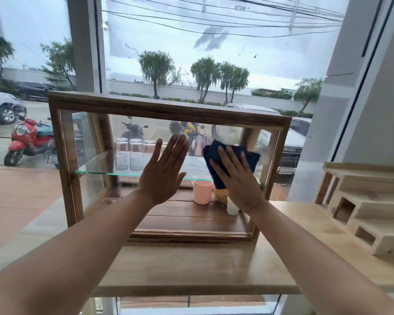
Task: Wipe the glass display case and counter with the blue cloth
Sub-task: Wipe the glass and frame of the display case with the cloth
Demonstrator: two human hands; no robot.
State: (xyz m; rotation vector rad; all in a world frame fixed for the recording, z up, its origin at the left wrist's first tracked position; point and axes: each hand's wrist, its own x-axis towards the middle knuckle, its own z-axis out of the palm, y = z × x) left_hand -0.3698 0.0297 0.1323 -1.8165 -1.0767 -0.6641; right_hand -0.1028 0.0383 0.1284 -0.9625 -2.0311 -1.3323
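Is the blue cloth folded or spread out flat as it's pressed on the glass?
Folded. The blue cloth is a thick bunched pad under the right hand, with layered edges showing, against the display case front.

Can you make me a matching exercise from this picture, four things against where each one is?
Things:
1. cloth
2. left hand
3. glasses
4. pink cup

Places:
A. on the glass shelf inside the case
B. under the right hand, on the front glass
C. on the wooden floor of the case
D. flat on the front glass, bare

Pairs: 1-B, 2-D, 3-A, 4-C
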